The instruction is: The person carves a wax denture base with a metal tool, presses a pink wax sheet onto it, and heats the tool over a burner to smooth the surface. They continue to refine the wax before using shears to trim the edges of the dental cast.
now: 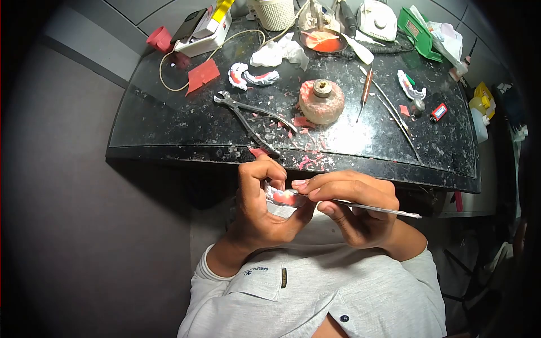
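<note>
My left hand [256,211] is closed around a small white dental cast [283,197] with red wax on it, held in front of my chest just below the bench edge. In my right hand [360,194] is a thin metal wax carver [386,210], gripped like a pen. Its handle points out to the right, and its working end meets the cast, partly hidden by my fingers. Past my left hand, on the bench, lie metal pliers [243,117]. Beyond both hands stands a round, wax-smeared spirit burner [322,101].
Wax shavings litter the black bench [186,132]. On it lie white casts [248,75], a red wax sheet [203,75], another cast [411,85], a brown-handled knife [366,90], a long metal instrument [394,110] and a red lighter [438,112]. A pan of red wax [324,41] stands behind.
</note>
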`<control>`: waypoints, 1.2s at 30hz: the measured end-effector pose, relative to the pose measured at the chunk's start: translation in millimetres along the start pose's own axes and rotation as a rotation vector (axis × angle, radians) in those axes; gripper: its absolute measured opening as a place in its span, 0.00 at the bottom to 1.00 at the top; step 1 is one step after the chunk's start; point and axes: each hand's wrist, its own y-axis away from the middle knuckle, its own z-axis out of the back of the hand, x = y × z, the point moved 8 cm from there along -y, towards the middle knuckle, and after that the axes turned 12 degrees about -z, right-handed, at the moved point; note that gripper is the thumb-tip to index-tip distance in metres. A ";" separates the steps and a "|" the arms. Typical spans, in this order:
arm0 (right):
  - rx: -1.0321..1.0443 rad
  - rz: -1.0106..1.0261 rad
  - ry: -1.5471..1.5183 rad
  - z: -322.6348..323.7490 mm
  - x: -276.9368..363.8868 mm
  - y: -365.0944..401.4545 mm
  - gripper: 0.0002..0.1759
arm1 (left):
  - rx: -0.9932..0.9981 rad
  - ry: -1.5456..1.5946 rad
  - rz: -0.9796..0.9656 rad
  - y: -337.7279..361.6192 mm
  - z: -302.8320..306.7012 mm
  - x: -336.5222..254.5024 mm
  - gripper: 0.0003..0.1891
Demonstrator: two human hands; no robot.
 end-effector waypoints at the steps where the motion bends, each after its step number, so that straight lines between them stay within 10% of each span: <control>1: 0.004 -0.008 -0.009 -0.5 -0.9 0.1 0.10 | -0.001 0.000 0.000 0.0 -0.6 0.2 0.32; 36: 0.001 -0.184 -0.289 -3.2 -26.4 0.2 0.07 | 0.071 0.147 0.035 -3.2 -4.8 1.6 0.34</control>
